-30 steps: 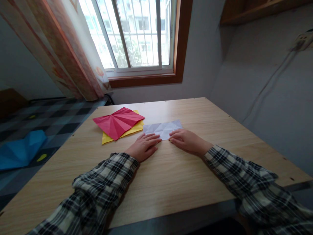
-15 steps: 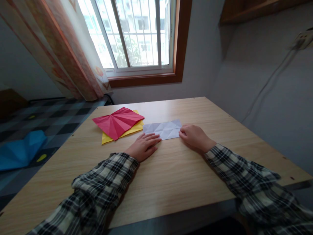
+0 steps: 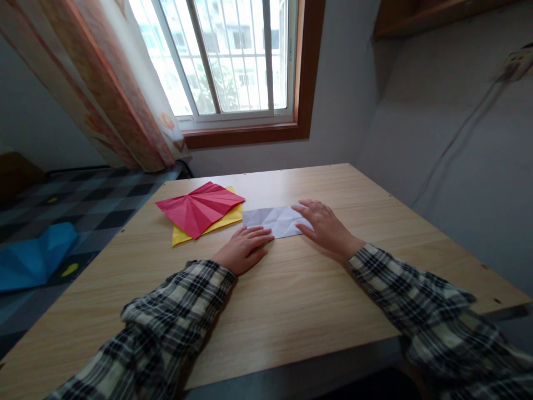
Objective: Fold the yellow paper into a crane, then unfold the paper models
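Note:
A creased white paper (image 3: pixel 272 220) lies folded into a strip on the wooden table (image 3: pixel 291 300). My left hand (image 3: pixel 245 250) rests flat with its fingertips on the strip's near left corner. My right hand (image 3: pixel 327 229) lies flat over the strip's right end, fingers spread and pointing left. Neither hand grips anything. Both arms wear plaid sleeves.
A creased red paper (image 3: pixel 199 207) lies on a yellow paper (image 3: pixel 208 228) just left of the white strip. Left of the table is a bed with a checked cover (image 3: pixel 62 211) and a blue paper (image 3: pixel 33 258). A window and curtain stand behind; a wall runs along the right.
My right hand slid from the strip's near edge to its right end, then opened flat on top of it. The left hand has stayed put.

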The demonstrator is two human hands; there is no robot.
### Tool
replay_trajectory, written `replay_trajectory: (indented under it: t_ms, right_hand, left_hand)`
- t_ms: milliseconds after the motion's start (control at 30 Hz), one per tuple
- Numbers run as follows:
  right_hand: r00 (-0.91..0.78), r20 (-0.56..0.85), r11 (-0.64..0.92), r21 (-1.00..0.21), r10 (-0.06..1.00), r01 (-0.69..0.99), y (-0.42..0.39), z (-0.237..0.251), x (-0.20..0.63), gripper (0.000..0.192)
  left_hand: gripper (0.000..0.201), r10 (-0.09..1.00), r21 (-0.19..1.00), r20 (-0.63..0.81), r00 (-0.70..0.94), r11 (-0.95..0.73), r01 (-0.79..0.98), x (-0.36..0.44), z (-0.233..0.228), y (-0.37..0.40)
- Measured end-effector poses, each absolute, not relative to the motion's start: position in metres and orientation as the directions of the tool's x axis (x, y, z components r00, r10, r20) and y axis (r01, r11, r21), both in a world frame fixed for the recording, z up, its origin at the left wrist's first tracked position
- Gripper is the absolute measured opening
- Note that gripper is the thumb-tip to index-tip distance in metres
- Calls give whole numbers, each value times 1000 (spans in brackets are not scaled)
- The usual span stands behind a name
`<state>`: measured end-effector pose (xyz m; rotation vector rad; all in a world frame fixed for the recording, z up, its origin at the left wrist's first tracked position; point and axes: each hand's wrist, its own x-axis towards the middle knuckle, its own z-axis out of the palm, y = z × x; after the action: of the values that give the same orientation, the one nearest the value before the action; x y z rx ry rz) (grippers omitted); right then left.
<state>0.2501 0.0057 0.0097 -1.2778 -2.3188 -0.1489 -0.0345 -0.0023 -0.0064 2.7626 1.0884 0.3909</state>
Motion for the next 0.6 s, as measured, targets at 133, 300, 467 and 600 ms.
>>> replay_trajectory:
  t_ms: [133, 300, 467, 600]
  right_hand:
    - [-626, 281, 682, -191, 727, 706, 7, -4, 244, 49]
    - [-669, 229, 707, -243, 707, 664, 12, -7, 247, 48]
    - [-678, 269, 728, -315, 684, 609, 15, -5, 251, 38]
    - [-678, 285, 732, -348, 678, 586, 16, -5, 251, 32]
  left_hand:
    - [36, 647, 232, 251, 720, -763, 604, -34, -5, -1]
    - [31, 615, 226, 331, 715, -788, 573, -31, -1, -2]
    - [30, 631, 226, 378, 678, -773, 593, -29, 1, -3]
    - [30, 643, 205, 367, 672, -760, 616, -32, -1, -2]
